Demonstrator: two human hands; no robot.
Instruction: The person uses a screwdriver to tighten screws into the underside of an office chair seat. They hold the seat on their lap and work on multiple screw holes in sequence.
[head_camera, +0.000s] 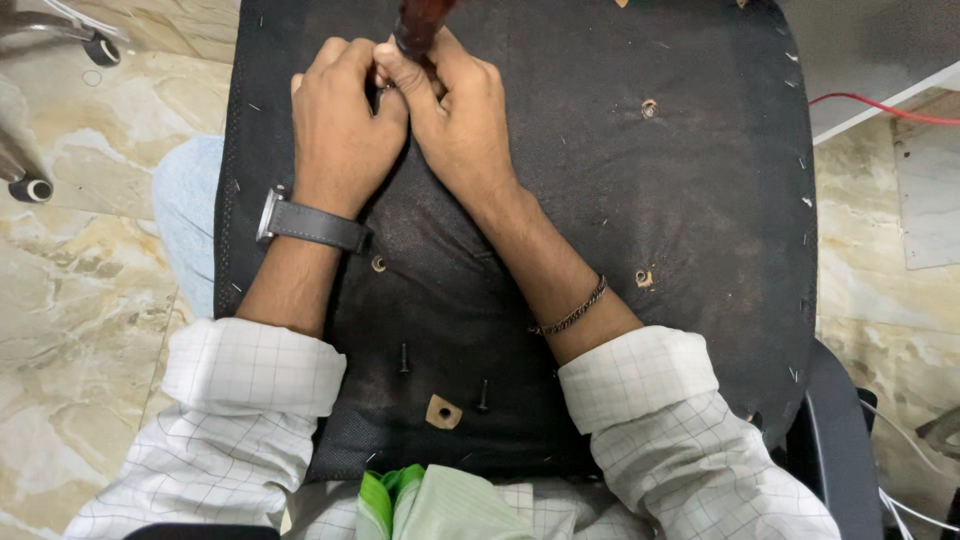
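red-brown handle (418, 22) between right fingers (400, 72)

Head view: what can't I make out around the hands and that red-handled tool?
- Red-handled tool: top cut off by the frame edge; its tip hidden between the left hand and right hand.
- What the fingers pinch: covered by both hands.
- Black seat underside: far edge cropped by the frame.

two loose black screws (404, 358) lie near a tan washer plate (444, 412); red cable (880, 106) crosses marble floor (90, 300).
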